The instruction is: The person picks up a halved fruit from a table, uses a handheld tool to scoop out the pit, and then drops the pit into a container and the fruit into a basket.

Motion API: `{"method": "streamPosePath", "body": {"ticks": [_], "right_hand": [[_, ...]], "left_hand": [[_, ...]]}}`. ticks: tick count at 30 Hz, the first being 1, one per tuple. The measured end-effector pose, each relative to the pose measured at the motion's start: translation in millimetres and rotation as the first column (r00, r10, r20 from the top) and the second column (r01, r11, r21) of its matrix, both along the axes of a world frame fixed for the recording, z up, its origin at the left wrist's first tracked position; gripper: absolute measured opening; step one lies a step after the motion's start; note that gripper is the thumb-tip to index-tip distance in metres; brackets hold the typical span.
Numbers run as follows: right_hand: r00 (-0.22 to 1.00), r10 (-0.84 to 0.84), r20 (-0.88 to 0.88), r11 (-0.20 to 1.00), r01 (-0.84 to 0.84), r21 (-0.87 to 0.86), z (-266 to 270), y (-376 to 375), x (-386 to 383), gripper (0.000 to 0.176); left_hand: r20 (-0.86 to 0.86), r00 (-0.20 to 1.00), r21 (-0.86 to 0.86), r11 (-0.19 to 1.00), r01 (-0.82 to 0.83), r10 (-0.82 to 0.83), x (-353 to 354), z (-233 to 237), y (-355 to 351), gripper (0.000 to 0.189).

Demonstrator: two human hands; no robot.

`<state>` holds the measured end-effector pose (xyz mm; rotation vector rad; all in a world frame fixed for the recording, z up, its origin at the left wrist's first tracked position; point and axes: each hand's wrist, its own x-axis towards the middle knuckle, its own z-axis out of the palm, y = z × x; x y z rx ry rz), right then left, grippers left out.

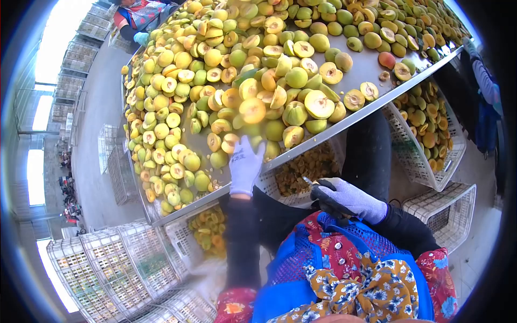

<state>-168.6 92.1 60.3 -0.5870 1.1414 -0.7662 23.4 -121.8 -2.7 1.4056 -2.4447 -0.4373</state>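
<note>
My left hand, in a pale lavender glove, reaches over the near rim of a metal table. Its fingers are spread at the edge of a heap of yellow-green stone fruit, many cut in half. Just beyond the fingertips, a fruit half is blurred by motion; I cannot make out a grip on it. My right hand, gloved with a dark palm, is closed near my lap. From its fist sticks the short metal tip of a small knife; the fist hides the rest.
Below the table rim is a crate of small fruit pieces. A white crate of fruit halves stands at right, above another crate. Stacked white crates stand lower left. Another person works at the far left corner.
</note>
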Motion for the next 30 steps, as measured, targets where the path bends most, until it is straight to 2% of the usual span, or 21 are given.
{"method": "streamPosePath", "body": {"ticks": [1,2,3,4,6,8,11,12,13,14,17,18,21,24,27,30], "right_hand": [[0.991,-0.034,-0.132,0.994,0.02,-0.104,-0.4,-1.3,-1.2,0.029],[0.965,-0.079,-0.252,0.98,0.028,-0.199,-1.4,0.3,0.7,0.027],[0.923,-0.127,-0.364,0.956,0.016,-0.293,-2.4,0.7,2.3,0.026],[0.889,-0.157,-0.43,0.92,-0.025,-0.39,0.7,-1.6,3.9,0.026],[0.732,-0.229,-0.642,0.784,-0.253,-0.567,-0.7,-4.1,11.1,0.027],[0.687,-0.222,-0.691,0.819,-0.252,-0.514,5.9,-10.1,19.1,0.031],[0.605,-0.262,-0.752,0.796,-0.305,-0.523,9.5,-11.7,22.7,0.033],[0.589,-0.301,-0.75,0.772,-0.311,-0.554,8.0,-10.6,22.9,0.034],[0.601,-0.275,-0.75,0.793,-0.299,-0.531,7.8,-8.3,23.7,0.033],[0.615,-0.25,-0.748,0.813,-0.287,-0.507,7.9,-6.0,24.6,0.032],[0.643,-0.169,-0.747,0.844,-0.298,-0.447,11.3,-1.2,26.0,0.031],[0.649,-0.14,-0.747,0.848,-0.311,-0.429,12.3,-0.5,26.4,0.031],[0.584,-0.233,-0.778,0.814,-0.321,-0.485,11.6,1.1,30.5,0.033],[0.604,-0.161,-0.78,0.838,-0.334,-0.431,12.9,0.6,29.3,0.033],[0.682,-0.2,-0.703,0.851,-0.235,-0.47,4.9,0.7,32.6,0.033],[0.863,-0.267,-0.429,0.718,-0.119,-0.686,-4.4,-5.0,25.8,0.032]], "left_hand": [[-0.101,0.994,0.05,0.998,0.04,-0.034,-3.5,2.7,-4.1,0.039],[-0.34,0.927,0.399,0.917,-0.012,0.16,1.4,7.8,-0.3,0.037],[-0.407,0.763,0.749,0.661,-0.036,0.502,-4.5,32.7,12.5,0.033],[-0.482,0.642,0.832,0.541,0.122,0.597,-2.1,33.5,20.1,0.032],[-0.511,0.576,0.859,0.357,0.366,0.638,1.8,43.6,35.6,0.035],[-0.641,0.674,0.744,0.513,0.428,0.368,0.6,55.9,54.1,0.04],[-0.689,0.658,0.653,0.653,0.383,0.303,-17.0,55.1,85.7,0.052],[-0.663,0.528,0.749,0.482,0.455,0.531,-20.2,52.6,91.5,0.052],[-0.554,0.394,0.783,0.299,0.545,0.733,-22.2,50.5,96.7,0.052],[-0.562,0.396,0.79,0.33,0.517,0.726,-24.5,54.6,101.9,0.057],[-0.633,0.553,0.766,0.54,0.347,0.542,-26.8,60.1,111.9,0.059],[-0.644,0.627,0.711,0.646,0.278,0.439,-25.7,54.2,113.7,0.058],[-0.617,0.549,0.776,0.552,0.306,0.563,-27.6,52.8,116.4,0.055],[-0.652,0.547,0.727,0.639,0.253,0.525,-29.0,48.8,120.8,0.048],[-0.645,0.715,0.488,0.865,0.113,0.27,-33.5,53.4,126.6,0.04],[-0.702,0.636,0.485,0.869,0.095,0.322,-35.9,35.4,133.5,0.035]]}}
